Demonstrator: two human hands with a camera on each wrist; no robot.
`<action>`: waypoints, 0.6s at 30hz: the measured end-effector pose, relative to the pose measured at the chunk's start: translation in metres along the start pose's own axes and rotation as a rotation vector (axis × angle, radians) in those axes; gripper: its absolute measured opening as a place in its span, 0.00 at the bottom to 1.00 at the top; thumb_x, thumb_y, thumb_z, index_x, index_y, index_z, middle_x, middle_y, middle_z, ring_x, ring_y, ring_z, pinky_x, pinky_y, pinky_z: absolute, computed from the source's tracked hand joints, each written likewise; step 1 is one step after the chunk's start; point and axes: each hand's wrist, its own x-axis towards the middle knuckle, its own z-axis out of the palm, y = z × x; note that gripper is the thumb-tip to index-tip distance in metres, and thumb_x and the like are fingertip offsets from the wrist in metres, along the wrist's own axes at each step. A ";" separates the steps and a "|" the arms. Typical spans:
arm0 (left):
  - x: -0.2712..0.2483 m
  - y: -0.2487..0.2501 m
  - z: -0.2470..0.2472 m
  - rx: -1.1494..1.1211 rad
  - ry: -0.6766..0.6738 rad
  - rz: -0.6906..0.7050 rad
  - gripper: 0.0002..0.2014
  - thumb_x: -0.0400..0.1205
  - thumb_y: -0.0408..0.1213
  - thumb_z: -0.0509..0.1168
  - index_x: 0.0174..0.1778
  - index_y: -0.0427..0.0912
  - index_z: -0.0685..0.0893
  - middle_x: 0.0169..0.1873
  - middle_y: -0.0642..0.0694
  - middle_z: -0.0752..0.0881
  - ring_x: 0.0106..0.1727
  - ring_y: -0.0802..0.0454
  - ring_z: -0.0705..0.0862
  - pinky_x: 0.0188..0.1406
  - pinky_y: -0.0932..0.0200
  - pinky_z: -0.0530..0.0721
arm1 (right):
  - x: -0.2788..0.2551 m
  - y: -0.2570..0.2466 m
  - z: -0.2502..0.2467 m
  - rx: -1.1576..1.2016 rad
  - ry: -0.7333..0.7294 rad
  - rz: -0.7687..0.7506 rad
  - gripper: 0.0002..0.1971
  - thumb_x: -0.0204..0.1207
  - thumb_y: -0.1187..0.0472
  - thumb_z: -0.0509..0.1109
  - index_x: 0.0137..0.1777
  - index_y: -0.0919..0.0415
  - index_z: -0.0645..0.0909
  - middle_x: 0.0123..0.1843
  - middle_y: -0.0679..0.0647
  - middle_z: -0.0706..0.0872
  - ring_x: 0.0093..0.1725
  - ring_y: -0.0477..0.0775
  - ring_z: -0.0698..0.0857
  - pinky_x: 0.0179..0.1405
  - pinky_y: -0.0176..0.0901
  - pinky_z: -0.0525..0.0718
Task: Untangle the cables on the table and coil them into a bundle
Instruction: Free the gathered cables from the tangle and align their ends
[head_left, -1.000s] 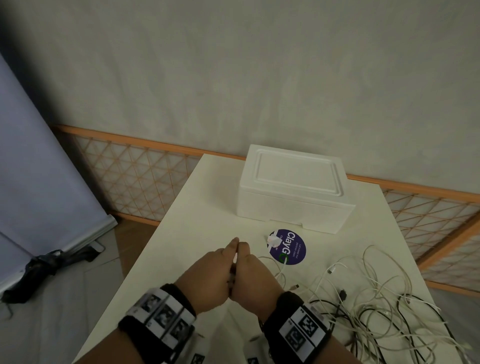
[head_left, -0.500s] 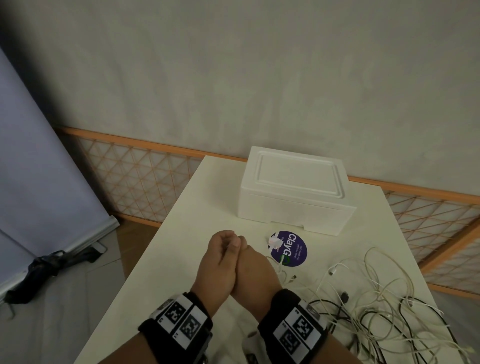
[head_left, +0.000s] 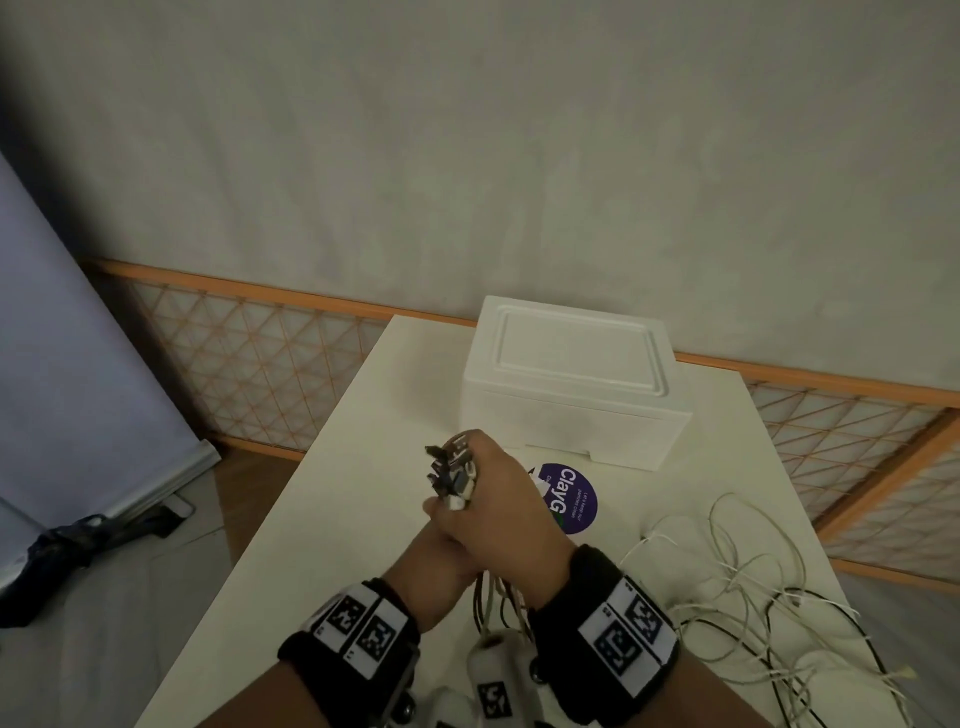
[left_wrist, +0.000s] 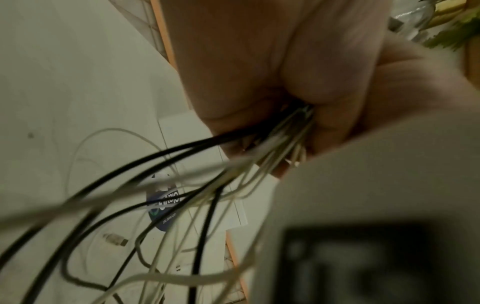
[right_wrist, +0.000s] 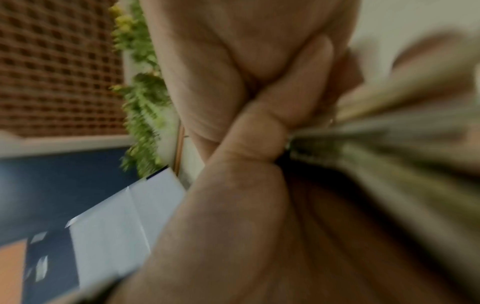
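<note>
Both hands have risen off the worktop (head_left: 332, 467) since a second ago, when they lay pressed together low over it; now a cluster of plug ends (head_left: 451, 475) sticks up out of the right hand (head_left: 498, 512). That hand's fingers are curled tight round the gathered cables (left_wrist: 280, 139), black and white strands together. The left hand (head_left: 441, 564) sits just beneath it, touching, its fingers wrapped round the same bunch lower down. From there the strands hang towards the wrists and run off to the loose tangle (head_left: 753, 613), which lies spread on the right of the worktop, near a round purple sticker (head_left: 571, 499) and in front of a white foam box (head_left: 571, 384).

By my reading, this is the gathering step: the ends are collected in one fist, while the lengths are not yet sorted or coiled. Next, one hand likely needs to keep the ends clamped while the other draws the strands through, easing knots free rather than yanking, since thin white leads looped over black ones could cinch tight.
</note>
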 end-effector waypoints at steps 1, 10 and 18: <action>0.001 0.005 0.004 -0.080 -0.009 -0.151 0.34 0.76 0.02 0.37 0.53 0.39 0.79 0.48 0.44 0.81 0.36 0.74 0.82 0.37 0.81 0.75 | 0.000 -0.001 -0.003 -0.175 -0.010 -0.056 0.22 0.68 0.54 0.77 0.59 0.54 0.73 0.50 0.49 0.85 0.50 0.50 0.82 0.52 0.42 0.76; 0.021 0.045 0.010 -0.149 0.121 0.156 0.21 0.75 0.54 0.64 0.24 0.43 0.73 0.18 0.47 0.67 0.22 0.51 0.70 0.26 0.58 0.73 | -0.005 0.042 0.000 0.522 -0.251 0.154 0.43 0.54 0.53 0.87 0.69 0.58 0.70 0.59 0.63 0.84 0.61 0.61 0.85 0.62 0.64 0.82; 0.034 0.084 -0.047 -0.685 0.321 0.177 0.18 0.78 0.45 0.66 0.26 0.47 0.68 0.18 0.52 0.65 0.26 0.55 0.65 0.37 0.60 0.71 | -0.040 0.113 -0.038 -0.285 -0.335 0.235 0.05 0.78 0.60 0.65 0.49 0.58 0.82 0.33 0.42 0.80 0.34 0.42 0.81 0.41 0.41 0.81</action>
